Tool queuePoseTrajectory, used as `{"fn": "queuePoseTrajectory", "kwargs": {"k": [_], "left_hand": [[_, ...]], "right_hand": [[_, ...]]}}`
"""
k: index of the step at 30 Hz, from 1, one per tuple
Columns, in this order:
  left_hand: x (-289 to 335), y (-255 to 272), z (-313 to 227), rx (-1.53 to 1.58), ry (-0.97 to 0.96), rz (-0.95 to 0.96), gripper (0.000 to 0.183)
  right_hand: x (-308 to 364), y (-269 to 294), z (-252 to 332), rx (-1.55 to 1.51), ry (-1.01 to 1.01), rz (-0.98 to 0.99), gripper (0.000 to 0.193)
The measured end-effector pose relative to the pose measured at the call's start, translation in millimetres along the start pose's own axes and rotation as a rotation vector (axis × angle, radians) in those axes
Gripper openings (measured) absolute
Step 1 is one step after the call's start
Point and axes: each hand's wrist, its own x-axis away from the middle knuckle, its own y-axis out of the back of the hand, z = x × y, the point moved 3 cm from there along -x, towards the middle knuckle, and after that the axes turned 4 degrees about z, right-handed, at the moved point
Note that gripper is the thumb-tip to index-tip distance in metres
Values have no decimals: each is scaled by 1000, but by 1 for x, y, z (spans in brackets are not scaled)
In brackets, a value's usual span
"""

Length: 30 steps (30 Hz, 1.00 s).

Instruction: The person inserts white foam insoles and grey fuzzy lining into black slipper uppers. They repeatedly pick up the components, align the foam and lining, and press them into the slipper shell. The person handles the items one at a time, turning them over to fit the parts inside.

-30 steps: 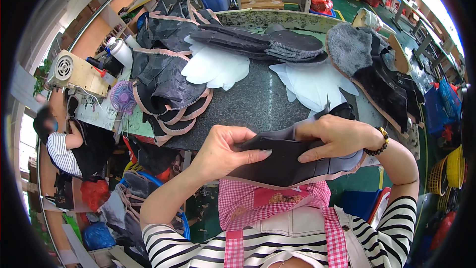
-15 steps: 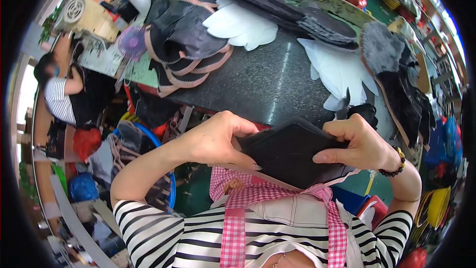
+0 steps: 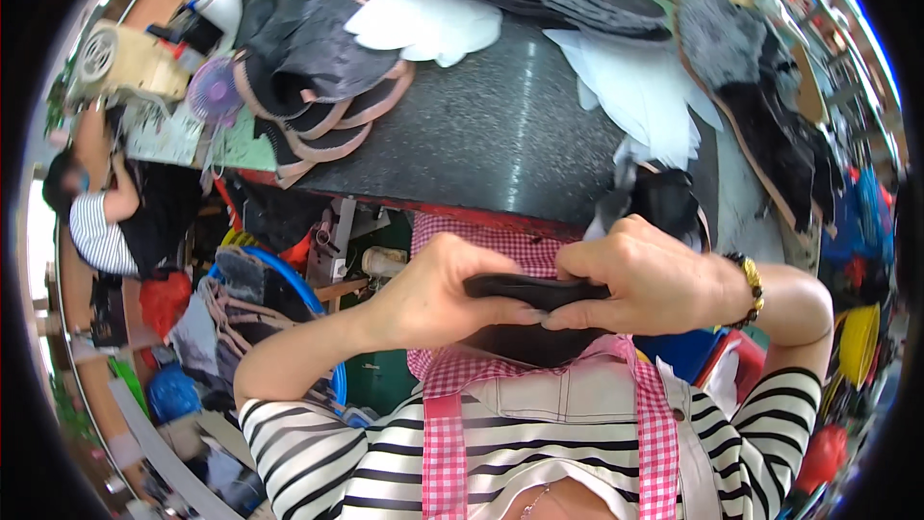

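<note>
Near the lower centre of the frame, the left hand (image 3: 438, 294) and the right hand (image 3: 650, 279) held a black piece of material (image 3: 525, 347) between them, its upper edge pinched between thumbs and curled fingers. The thumbs pointed inward, their tips almost meeting across the near face. The left forearm slanted up from the lower left; the right elbow was sharply bent at the lower right, a beaded bracelet (image 3: 753, 287) around that wrist. The piece was in front of the pink checked apron (image 3: 452, 239), below the bench (image 3: 462, 130) edge. White sheets (image 3: 433, 21) and dark pink-edged pieces (image 3: 322, 58) lay at upper left.
</note>
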Motion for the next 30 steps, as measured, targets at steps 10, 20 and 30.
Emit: {"fn": "queuePoseTrajectory", "kwargs": {"k": [10,20,30], "left_hand": [[4,2,10,78,-150,34,16],[0,-3,21,-10,-380,80,19],[-14,-1,-22,-526,-276,-41,16]], "right_hand": [[30,16,-29,-91,-212,81,34],[28,8,-44,14,180,33,30],[16,33,-11,235,-161,150,44]]}}
